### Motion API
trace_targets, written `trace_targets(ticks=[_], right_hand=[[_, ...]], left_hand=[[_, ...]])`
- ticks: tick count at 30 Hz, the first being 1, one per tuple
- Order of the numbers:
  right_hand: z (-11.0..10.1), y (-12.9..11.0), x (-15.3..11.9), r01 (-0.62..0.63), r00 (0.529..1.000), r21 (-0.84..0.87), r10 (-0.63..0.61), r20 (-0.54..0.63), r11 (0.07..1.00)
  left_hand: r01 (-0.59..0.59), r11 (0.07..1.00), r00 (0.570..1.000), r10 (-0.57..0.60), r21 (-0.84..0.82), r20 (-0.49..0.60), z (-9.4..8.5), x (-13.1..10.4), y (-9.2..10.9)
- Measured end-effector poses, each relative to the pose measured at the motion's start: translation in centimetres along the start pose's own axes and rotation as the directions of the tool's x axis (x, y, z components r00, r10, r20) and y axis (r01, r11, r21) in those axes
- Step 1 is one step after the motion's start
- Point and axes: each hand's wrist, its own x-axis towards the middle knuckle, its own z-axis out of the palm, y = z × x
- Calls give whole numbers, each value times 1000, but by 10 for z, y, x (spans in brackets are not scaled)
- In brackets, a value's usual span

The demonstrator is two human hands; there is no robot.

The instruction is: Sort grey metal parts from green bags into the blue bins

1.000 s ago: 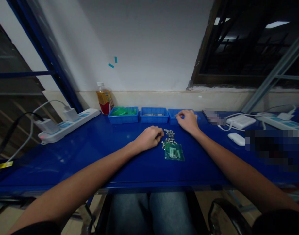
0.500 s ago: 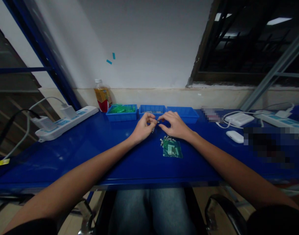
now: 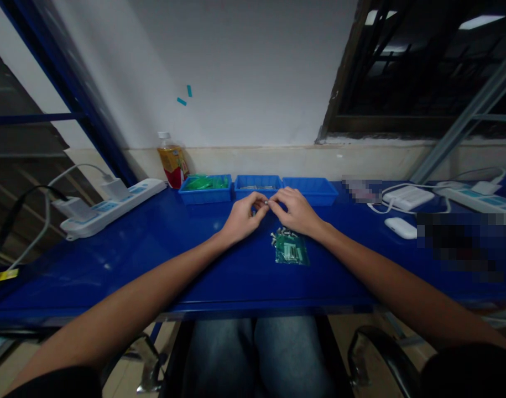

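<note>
My left hand (image 3: 245, 217) and my right hand (image 3: 295, 210) meet fingertip to fingertip above the blue table (image 3: 145, 265). Between them is a small metal piece (image 3: 266, 203), mostly covered by the fingers; both hands are pinched on it. Just below my right hand lies a green plastic bag (image 3: 292, 251) with metal parts showing in it. Several loose screws (image 3: 282, 231) sit along its upper edge. Behind the hands stand a blue bin with green packets (image 3: 206, 188), a blue bin with metal parts (image 3: 256, 187) and a third blue bin (image 3: 308, 190).
A drink bottle (image 3: 172, 160) stands behind the left bin. A power strip (image 3: 111, 210) with plugs lies at the left. At the right are a white charger (image 3: 408, 197) with cables, a small white case (image 3: 401, 228), another power strip (image 3: 480, 204) and a pixelated dark area.
My right fingertips have closed in against my left ones around the metal piece. A longer metal part that showed below my left fingers is no longer visible. The view has shifted slightly.
</note>
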Motion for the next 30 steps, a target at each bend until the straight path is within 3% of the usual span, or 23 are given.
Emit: trace_targets(ticks=[3,6,12,14,18,21,24,26,30], right_hand=[[-1,-1,0,-24,999,69,26,-37,997],[-3,-1,0,33,999,132,-28,-34,991],[-5,4,2,74,997,42,-74,7,996],[-6,14,3,7,999,-38,-8,-34,999],[-8,46,0,-238,963,-166,211,-166,957],[-5,66,-5,-373,921,-229,329,-209,899],[-1,72,-9,-408,910,-265,364,-199,874],[0,69,-9,-400,912,-270,352,-208,876],[-5,44,-5,-261,958,-176,232,-167,949]], left_hand=[[16,999,1000,-15,45,-19,-1,1,-1],[4,998,1000,-4,58,6,-1,1,-3],[0,1000,992,-4,29,128,-3,3,-7],[-49,998,970,36,48,240,-7,4,-8],[-260,959,855,177,108,487,-16,3,-7],[-334,928,824,202,164,530,-17,1,-5],[-361,914,807,206,185,554,-15,0,-4],[-350,915,822,197,200,534,-14,0,-5],[-244,944,922,155,221,355,-17,5,-7]])
